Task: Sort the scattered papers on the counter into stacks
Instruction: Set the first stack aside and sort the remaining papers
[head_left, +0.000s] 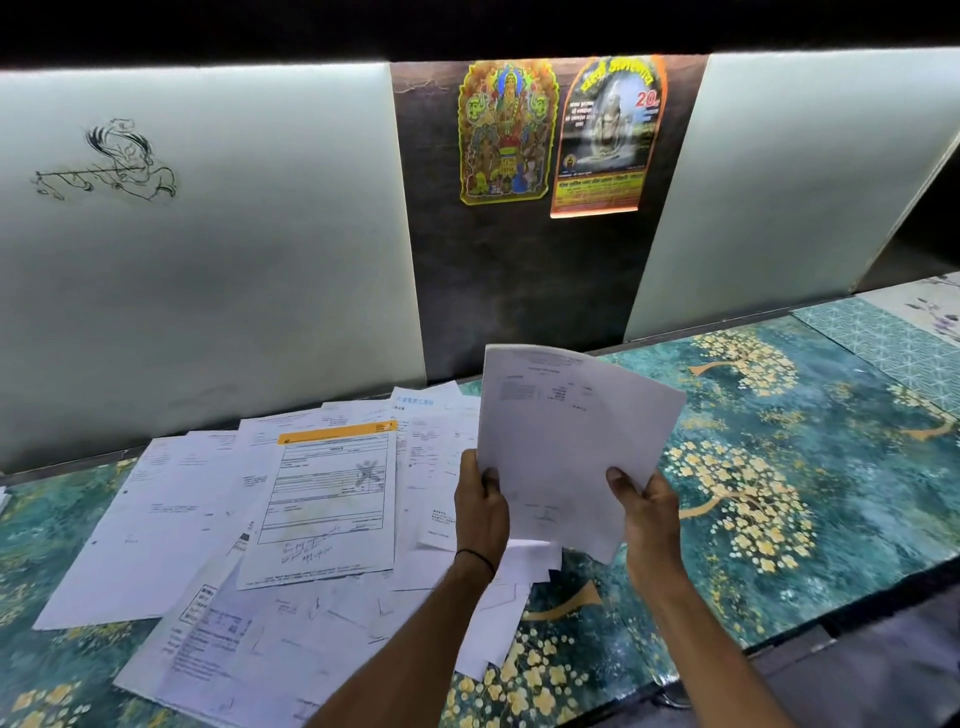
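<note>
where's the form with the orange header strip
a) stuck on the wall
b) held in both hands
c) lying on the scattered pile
c: the orange-headed form lies flat on the pile; the left hand and right hand hold a plain white sheet.

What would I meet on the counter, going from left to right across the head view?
Plain white sheet → form with an orange band → left hand → right hand → bare counter with gold trees. The held paper overlaps both hands, so it is left out.
</note>
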